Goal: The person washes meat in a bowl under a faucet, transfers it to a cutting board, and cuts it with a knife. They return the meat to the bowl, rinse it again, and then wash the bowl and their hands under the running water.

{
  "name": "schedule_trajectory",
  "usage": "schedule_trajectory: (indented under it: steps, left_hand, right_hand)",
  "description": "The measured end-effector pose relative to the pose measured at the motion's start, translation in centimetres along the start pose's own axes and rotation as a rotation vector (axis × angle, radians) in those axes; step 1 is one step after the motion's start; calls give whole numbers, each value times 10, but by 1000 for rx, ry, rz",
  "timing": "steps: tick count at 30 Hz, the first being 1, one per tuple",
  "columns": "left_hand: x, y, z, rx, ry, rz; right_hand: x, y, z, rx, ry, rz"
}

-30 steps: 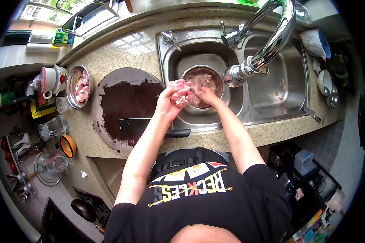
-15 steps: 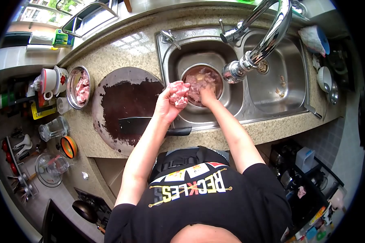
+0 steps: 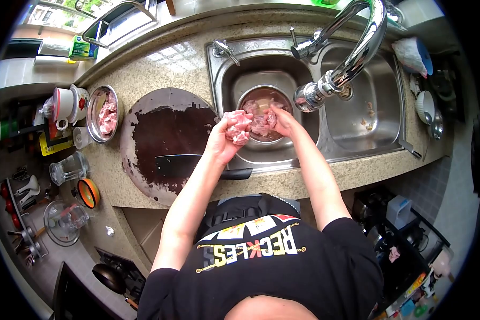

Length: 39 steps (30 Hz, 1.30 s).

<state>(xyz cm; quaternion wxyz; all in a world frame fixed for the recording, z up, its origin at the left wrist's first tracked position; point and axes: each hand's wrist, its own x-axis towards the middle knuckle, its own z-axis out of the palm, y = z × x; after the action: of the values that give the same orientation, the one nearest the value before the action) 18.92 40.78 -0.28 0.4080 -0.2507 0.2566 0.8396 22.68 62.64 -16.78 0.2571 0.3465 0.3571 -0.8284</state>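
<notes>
My left hand [image 3: 222, 140] is closed around several chunks of raw meat [image 3: 239, 128], held up at the left rim of a metal bowl [image 3: 244, 97]. The bowl stands in the left sink basin [image 3: 303, 136], with more meat in reddish water [image 3: 261, 109]. Over the bowl's right side, my right hand [image 3: 284, 121] grips a piece of raw meat [image 3: 271, 118] between its fingers. To the left, a cleaver [image 3: 178, 165] lies on a round, dark chopping board [image 3: 144, 106], its black handle reaching past the board's edge.
A steel bowl of meat [image 3: 108, 116] stands left of the board. The chrome faucet [image 3: 325, 85] arches over the sinks, its spout close to my right hand. The right basin [image 3: 376, 128] holds small scraps. A knife [image 3: 410, 148] rests at the sink's right edge.
My right hand has lifted out of the water and shifted slightly right, now with a piece of meat in its fingers. My left hand has barely moved and still holds its meat.
</notes>
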Motion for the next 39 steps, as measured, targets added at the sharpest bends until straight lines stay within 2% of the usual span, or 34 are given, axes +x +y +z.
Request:
schedule_trajectory:
  steps: [2,4,6,7,8,10,12,14,16,18,19,20,22,23,24,26,27,28,30,31,33,34,37,39]
  left_hand:
    - [-1,1,-3,-2,-12,-16]
    - [-2,4,-1,17,21,29]
    - [-1,5,0,13,31,31]
    - [-1,5,0,7,42,32]
    - [0,4,0,7,42,31]
    - [1,1,-1,8,25,-3]
    - [1,2,-2,25,-14,-16]
    - [0,1,1,29,39,-5]
    - [1,2,-1,26,37,-13]
    - [1,2,1,47,50,1]
    - [1,3,2,48,48,1]
    - [1,3,3,44,40,-7]
    - [0,3,4,41,32,-16]
    - [0,3,4,40,22,-16]
    - [-1,3,5,39,12,-16]
    - [-1,3,4,42,10,-27]
    - [-1,3,4,44,8,-32]
    - [0,2,4,43,5,-31]
    - [0,0,3,47,-7,-34]
    - [0,0,3,47,-8,-33]
    - [0,-2,5,49,3,-59]
    - [0,-2,6,50,2,-59]
    - [5,-7,6,82,64,-69]
    - [13,-14,1,180,137,-63]
  right_hand:
    - [-2,1,1,-25,-65,-36]
    - [15,15,-11,-56,1,13]
    - [17,26,-9,-1245,484,-411]
    - [18,30,-9,-1406,541,-492]
    - [18,33,-7,-1405,542,-492]
    - [21,38,-2,-1529,299,-450]
    - [15,32,10,-1435,240,-424]
    - [5,13,22,-1415,491,-303]
    - [-1,10,23,-1435,518,-263]
    - [16,38,4,-1714,537,-682]
    - [21,41,-4,-1705,401,-639]
    - [19,36,-6,-1706,401,-639]
    - [18,19,-9,-1439,433,-640]
    - [20,16,-12,-1337,403,-559]
    - [23,15,-13,-1339,404,-559]
    - [26,16,-13,-781,315,-447]
    - [10,8,0,-486,200,-338]
    - [-3,-3,8,-488,200,-340]
    - [-17,-15,16,-241,99,-33]
    - [-20,-16,17,-242,99,-34]
    - [-29,-18,22,82,-192,-128]
    - [-34,-16,26,82,-193,-129]
    - [-58,-21,58,360,-371,-181]
    - [-62,-17,72,397,-341,-203]
